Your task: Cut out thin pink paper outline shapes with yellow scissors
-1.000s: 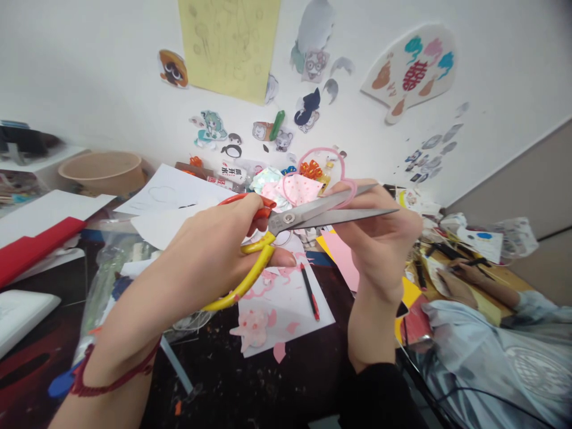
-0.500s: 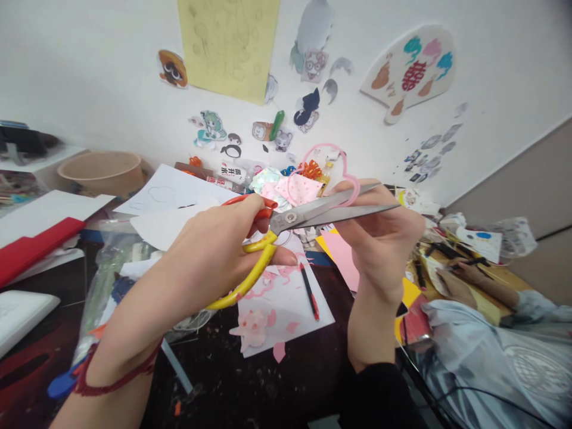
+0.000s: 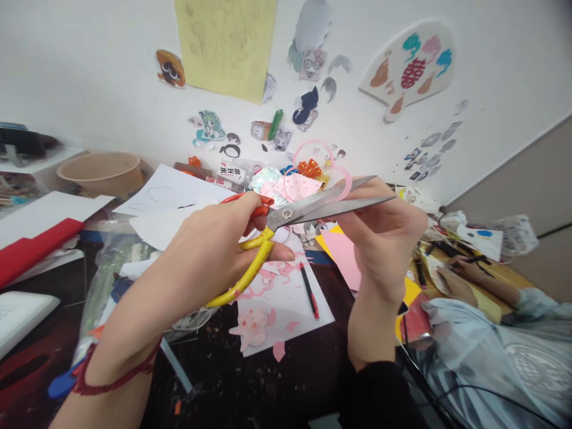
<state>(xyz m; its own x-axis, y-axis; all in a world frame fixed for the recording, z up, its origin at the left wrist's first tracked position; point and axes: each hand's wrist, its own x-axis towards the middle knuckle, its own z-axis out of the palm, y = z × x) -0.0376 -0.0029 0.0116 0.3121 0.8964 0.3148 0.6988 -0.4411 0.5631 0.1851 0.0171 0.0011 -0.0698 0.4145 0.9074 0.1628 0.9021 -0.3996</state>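
My left hand (image 3: 210, 244) is closed round the red and yellow handles of a large pair of scissors (image 3: 308, 211), whose blades point right and stand slightly apart. A thin pink heart-shaped paper outline (image 3: 345, 183) rises beside the blades, its right side close to them. Behind the blade tips, my right hand (image 3: 379, 232) is closed on the outline, with its fingertips partly hidden by the blades. Below the scissors, a white sheet (image 3: 286, 322) bears pink paper scraps, a pink cut-out figure (image 3: 252, 326) and a black and red pen (image 3: 310, 291).
White papers (image 3: 170, 190) and a red strip (image 3: 40, 247) lie at the left, near a round tan container (image 3: 100, 173). Pink paper (image 3: 342, 256) lies by my right wrist. Another person's hands (image 3: 460, 280) work at the right. Cut-outs hang on the wall.
The scissors and the pink outline have shifted slightly left. The outline's top has tilted a little, and my right fingers have moved slightly.
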